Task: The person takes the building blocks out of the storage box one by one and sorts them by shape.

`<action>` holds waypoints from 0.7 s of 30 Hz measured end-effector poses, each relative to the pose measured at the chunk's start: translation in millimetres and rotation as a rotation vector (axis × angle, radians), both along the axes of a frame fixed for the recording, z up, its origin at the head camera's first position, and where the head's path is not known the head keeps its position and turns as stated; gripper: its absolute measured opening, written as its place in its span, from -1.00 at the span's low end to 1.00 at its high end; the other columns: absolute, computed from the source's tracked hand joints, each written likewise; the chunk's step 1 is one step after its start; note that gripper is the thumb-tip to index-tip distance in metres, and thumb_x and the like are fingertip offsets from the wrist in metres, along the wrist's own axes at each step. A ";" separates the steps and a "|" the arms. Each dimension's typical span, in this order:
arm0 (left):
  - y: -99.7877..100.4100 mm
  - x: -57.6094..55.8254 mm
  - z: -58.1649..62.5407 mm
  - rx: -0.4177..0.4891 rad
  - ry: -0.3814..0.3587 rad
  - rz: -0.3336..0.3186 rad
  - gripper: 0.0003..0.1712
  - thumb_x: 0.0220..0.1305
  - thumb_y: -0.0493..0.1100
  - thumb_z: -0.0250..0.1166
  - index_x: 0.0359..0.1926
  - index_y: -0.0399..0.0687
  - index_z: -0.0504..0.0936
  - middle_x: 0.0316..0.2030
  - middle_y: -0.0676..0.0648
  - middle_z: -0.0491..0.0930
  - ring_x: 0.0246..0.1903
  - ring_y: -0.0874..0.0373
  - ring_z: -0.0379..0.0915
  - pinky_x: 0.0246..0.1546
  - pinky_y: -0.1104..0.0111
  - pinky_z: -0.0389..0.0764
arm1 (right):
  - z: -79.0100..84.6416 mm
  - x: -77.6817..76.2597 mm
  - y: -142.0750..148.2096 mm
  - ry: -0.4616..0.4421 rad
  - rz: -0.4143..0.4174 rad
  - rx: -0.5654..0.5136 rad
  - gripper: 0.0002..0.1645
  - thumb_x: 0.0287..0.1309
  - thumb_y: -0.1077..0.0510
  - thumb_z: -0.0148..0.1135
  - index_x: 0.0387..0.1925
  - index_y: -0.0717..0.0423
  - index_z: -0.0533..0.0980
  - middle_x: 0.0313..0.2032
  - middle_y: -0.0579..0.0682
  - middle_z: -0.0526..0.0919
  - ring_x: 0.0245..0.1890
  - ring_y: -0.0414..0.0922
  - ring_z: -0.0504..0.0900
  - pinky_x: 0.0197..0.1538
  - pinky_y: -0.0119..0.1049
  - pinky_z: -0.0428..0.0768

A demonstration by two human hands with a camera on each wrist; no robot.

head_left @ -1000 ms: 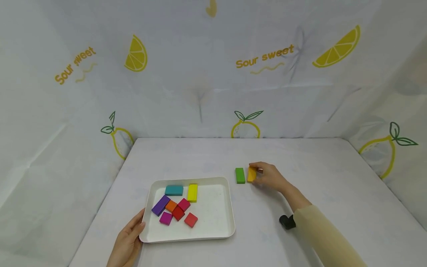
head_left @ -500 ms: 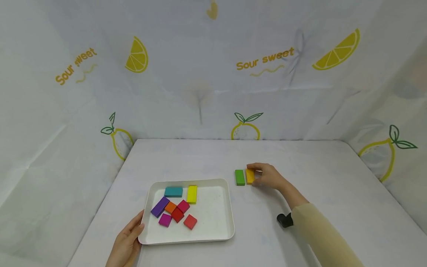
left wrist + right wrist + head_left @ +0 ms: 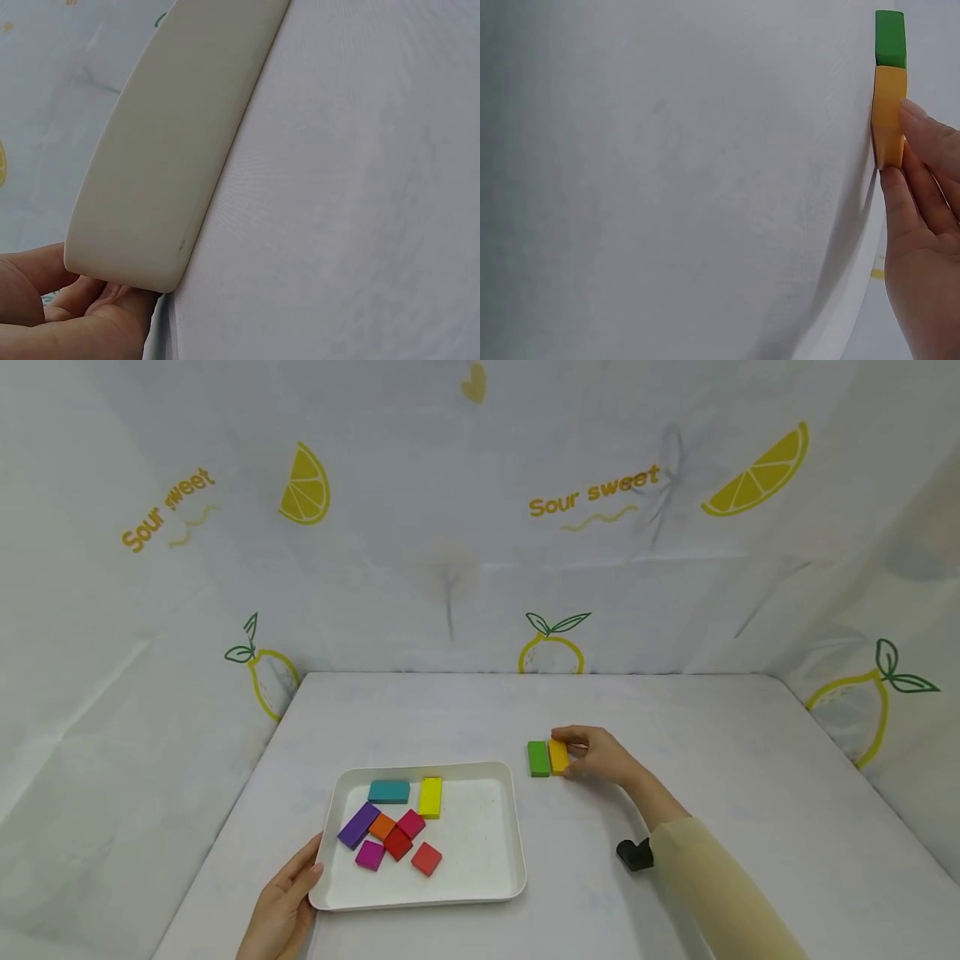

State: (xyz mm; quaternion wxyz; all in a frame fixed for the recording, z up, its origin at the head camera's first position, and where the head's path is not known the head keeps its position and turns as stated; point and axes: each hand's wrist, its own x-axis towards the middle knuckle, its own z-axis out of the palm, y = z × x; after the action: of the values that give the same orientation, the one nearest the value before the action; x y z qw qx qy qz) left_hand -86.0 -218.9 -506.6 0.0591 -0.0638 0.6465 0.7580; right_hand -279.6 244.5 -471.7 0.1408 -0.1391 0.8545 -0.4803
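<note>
My right hand (image 3: 603,755) pinches an orange-yellow block (image 3: 558,757) at its ends, low over the white table. A green block (image 3: 538,759) of like size lies along the left side of it; in the right wrist view the orange-yellow block (image 3: 889,112) and the green block (image 3: 890,36) line up closely. My left hand (image 3: 282,897) grips the left side of a white tray (image 3: 480,893), thumb at the rim. The left wrist view shows the tray's outer wall (image 3: 165,135) with fingers (image 3: 112,319) bent around its end.
In the tray lie a teal block (image 3: 388,792), a yellow block (image 3: 431,798), a purple block (image 3: 359,825) and several small red, pink, orange and magenta blocks. A black strap piece (image 3: 634,855) shows at the right sleeve (image 3: 712,885). A lemon-print curtain (image 3: 420,527) encloses the table.
My right hand has slid the orange-yellow block left, narrowing the gap to the green block. My left hand has stayed on the tray.
</note>
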 end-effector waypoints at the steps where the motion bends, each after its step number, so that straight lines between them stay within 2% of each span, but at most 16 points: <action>1: -0.2 -0.1 -0.4 0.005 0.008 0.000 -0.19 0.52 -0.18 0.02 0.50 -0.48 -0.21 0.15 0.45 0.41 0.07 0.74 0.32 0.09 0.79 0.44 | 0.0 -0.3 -0.2 0.003 0.007 0.000 -0.16 -0.09 0.47 0.39 0.31 0.31 0.38 0.35 0.27 0.42 0.40 0.20 0.35 0.46 0.06 0.37; 2: -0.4 -0.2 -0.8 0.008 0.015 -0.001 -0.19 0.52 -0.18 0.02 0.50 -0.50 -0.21 0.04 0.54 0.42 0.07 0.73 0.32 0.09 0.79 0.45 | 0.1 -0.6 -0.6 0.004 0.014 -0.002 -0.16 -0.09 0.46 0.39 0.32 0.32 0.37 0.35 0.28 0.42 0.40 0.21 0.35 0.46 0.06 0.37; 5: -0.4 -0.7 -1.2 0.017 0.029 -0.005 -0.19 0.52 -0.18 0.02 0.49 -0.51 -0.22 0.00 0.59 0.42 0.07 0.74 0.32 0.09 0.80 0.44 | 0.2 -1.6 -1.2 0.008 0.022 0.001 -0.16 -0.08 0.47 0.37 0.32 0.33 0.36 0.36 0.29 0.41 0.40 0.21 0.34 0.46 0.05 0.36; 14: -0.9 -0.2 -1.7 0.052 0.040 0.002 -0.24 0.51 -0.21 0.03 0.50 -0.47 -0.13 0.04 0.55 0.48 0.09 0.70 0.36 0.10 0.77 0.47 | -0.5 -0.3 0.5 0.017 0.046 -0.010 -0.14 -0.08 0.47 0.36 0.34 0.36 0.33 0.36 0.32 0.38 0.41 0.25 0.31 0.47 0.09 0.34; 21: -0.1 0.7 3.1 0.036 -0.003 0.012 -0.18 0.50 -0.16 0.06 0.51 -0.43 -0.16 0.02 0.59 0.46 0.07 0.74 0.33 0.10 0.79 0.45 | -0.2 0.2 -1.5 -0.002 0.037 -0.012 -0.14 -0.06 0.48 0.34 0.35 0.35 0.31 0.37 0.31 0.37 0.42 0.23 0.31 0.47 0.06 0.35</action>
State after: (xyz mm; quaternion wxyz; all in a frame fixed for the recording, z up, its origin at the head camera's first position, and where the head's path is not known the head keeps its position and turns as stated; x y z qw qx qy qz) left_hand -85.3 -219.0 -503.5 0.0566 -0.0678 0.6321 0.7698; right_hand -279.4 243.0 -471.9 0.1498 -0.1553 0.8486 -0.4830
